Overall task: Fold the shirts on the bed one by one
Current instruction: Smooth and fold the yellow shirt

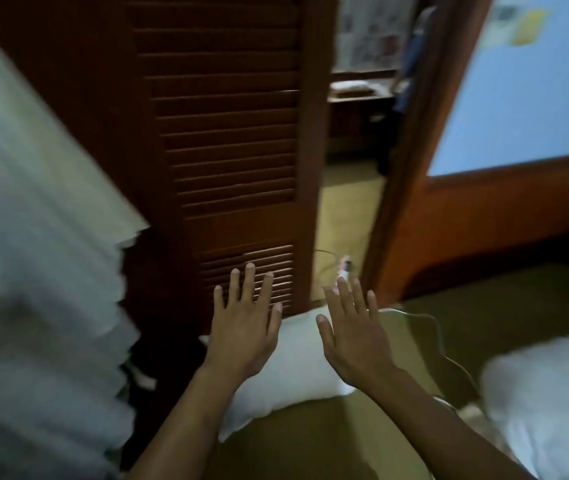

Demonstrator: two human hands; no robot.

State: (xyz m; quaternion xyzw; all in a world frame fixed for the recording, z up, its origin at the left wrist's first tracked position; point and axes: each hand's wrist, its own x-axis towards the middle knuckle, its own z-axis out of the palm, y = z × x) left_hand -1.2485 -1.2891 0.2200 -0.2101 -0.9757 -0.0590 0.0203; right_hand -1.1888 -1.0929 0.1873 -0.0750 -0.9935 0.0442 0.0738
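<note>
Evidently both hands are raised side by side over the head end of the bed with the olive-green sheet [310,441], backs toward the camera. The left hand [243,336] has its fingers straight and fanned out, so its grip is apart and holds nothing; its fingertips show in front of the lower slats of the dark brown louvred wooden door [227,133], though contact with the door cannot be judged. The right hand [354,336], just beside it, is likewise spread with its grip apart and holding nothing. Below and between the two wrists lies a plump white pillow [296,379] on the sheet, and a second white pillow [549,403] rests on the bed well apart to the right. A thin pale cable [440,341] curves over the sheet between the pillows. As for the shirts, no piece of cloth in this blurred view can be told as one. A pale, scallop-edged white curtain [33,237] fills the left side. Right of the door an opening shows a yellowish floor with a small white gadget with a red light [345,265], then a light blue wall [525,91] above reddish wooden panelling [483,216].
</note>
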